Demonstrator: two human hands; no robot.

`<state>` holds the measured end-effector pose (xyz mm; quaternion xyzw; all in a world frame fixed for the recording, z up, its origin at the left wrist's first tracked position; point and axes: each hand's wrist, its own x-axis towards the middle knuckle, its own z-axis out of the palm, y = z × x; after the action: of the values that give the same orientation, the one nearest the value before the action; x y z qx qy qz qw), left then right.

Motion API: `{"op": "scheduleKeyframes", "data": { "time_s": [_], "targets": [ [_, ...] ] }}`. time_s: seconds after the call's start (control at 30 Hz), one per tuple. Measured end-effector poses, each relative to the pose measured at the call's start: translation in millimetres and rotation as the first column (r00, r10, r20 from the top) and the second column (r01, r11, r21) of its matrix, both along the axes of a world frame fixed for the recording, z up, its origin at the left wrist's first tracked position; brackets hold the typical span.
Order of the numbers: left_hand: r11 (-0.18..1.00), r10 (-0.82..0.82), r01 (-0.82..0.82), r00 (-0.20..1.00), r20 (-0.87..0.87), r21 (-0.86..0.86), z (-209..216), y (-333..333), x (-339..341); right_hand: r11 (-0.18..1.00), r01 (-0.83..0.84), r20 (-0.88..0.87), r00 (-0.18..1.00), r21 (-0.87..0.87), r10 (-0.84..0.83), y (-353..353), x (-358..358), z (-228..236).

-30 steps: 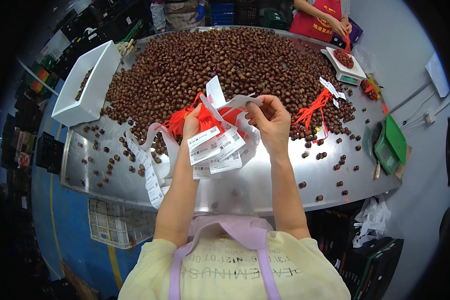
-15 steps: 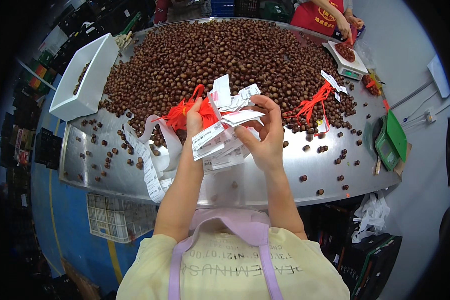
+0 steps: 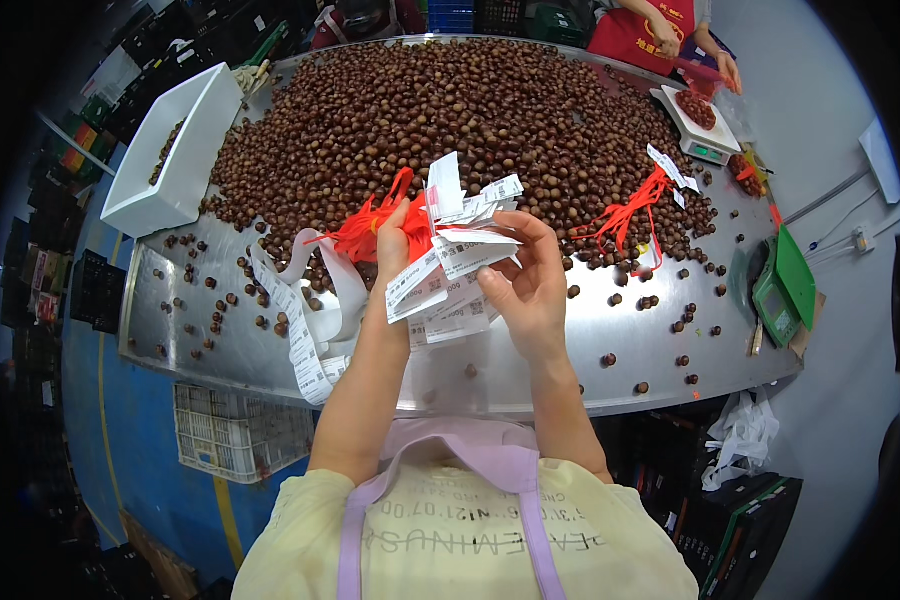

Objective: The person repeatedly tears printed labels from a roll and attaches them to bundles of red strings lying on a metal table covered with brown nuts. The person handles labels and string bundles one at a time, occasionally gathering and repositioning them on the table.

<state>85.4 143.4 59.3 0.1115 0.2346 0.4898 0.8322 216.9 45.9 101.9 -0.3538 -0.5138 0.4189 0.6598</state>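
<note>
My left hand (image 3: 394, 248) is closed around a bundle of red ribbon-like strips (image 3: 362, 236), bound with a yellow band. Printed white labels (image 3: 448, 268) fan out from the bundle toward my right hand (image 3: 535, 295). Its thumb and curled fingers hold the labels at their right edge. Just left of my left forearm, a long curling strip of white labels (image 3: 308, 350) lies on the metal table (image 3: 450, 385). A large heap of brown chestnuts (image 3: 430, 110) spreads behind my hands.
A white foam box (image 3: 155, 185) stands at the left. Another red strip bundle (image 3: 630, 212) lies on the chestnuts. At right are a white scale (image 3: 705, 140) bearing a red net bag (image 3: 695, 108) and a green scale (image 3: 778, 290). A co-worker's hands (image 3: 667, 38) are behind.
My right thumb and fingers have shifted slightly on the labels, and the front labels have tilted. The co-worker's hands have moved up off the net bag on the scale, with red netting between them.
</note>
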Motion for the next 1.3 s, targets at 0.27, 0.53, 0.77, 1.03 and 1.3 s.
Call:
{"op": "scheduleKeyframes", "data": {
  "time_s": [0.27,0.53,0.77,1.03,1.3],
  "targets": [
    [0.999,-0.048,0.046,0.995,0.088,0.022,-7.1,0.4,-4.8,1.0,-0.001,0.031,1.0,-0.018,0.002,-1.8,-0.1,-1.4],
    [0.92,0.13,-0.162,0.985,0.113,0.355,33.6,-12.2,-4.7,0.999,0.044,-0.056,0.997,-0.026,-0.045,4.4,7.4,-5.3],
    [0.892,0.222,-0.23,0.973,0.065,0.39,20.0,-5.2,-52.2,0.956,-0.254,-0.164,0.959,-0.149,0.23,9.5,-2.5,-25.2],
    [0.815,0.127,-0.258,0.953,0.274,0.519,7.3,-18.3,-65.1,0.946,-0.309,-0.046,0.951,-0.093,0.306,-6.1,-28.9,-8.6],
    [0.842,-0.409,-0.032,0.615,0.675,0.539,22.6,3.4,-47.8,0.973,-0.195,0.148,0.966,-0.123,0.212,-9.6,-23.2,-17.7]
  ]
}}
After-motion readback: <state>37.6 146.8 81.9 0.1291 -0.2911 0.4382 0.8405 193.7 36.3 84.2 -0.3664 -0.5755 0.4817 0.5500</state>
